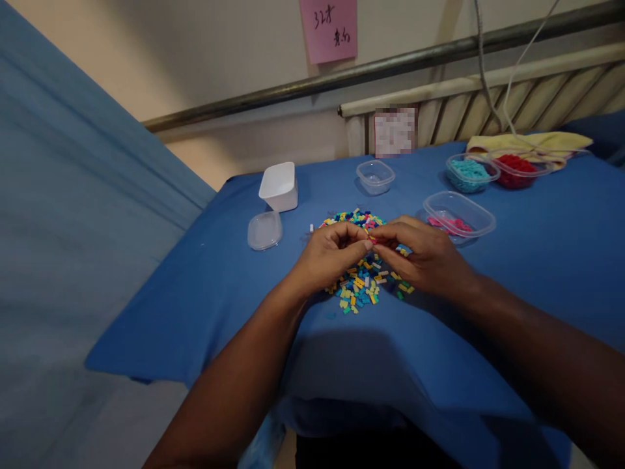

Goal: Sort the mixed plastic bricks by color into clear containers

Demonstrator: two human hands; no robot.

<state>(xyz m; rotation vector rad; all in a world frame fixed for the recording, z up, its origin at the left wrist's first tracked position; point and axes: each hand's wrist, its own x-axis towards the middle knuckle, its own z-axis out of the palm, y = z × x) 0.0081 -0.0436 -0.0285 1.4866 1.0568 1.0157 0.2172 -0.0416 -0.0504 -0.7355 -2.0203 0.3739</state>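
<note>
A heap of small coloured pieces (364, 273) in yellow, blue, green and pink lies on the blue-covered table (537, 260). My left hand (332, 254) and my right hand (422, 254) meet over the heap, fingertips pinched together on a tiny piece (374, 240) between them. Which colour that piece is I cannot make out clearly. Both hands hover just above the heap, with the forearms reaching in from the bottom.
A clear tub with pink pieces (459, 218) sits right of the hands. Tubs of teal pieces (471, 172) and red pieces (515, 170) stand further back, next to a yellow cloth (551, 140). An empty clear tub (375, 176), a white tub (279, 185) and a lid (264, 230) lie to the left.
</note>
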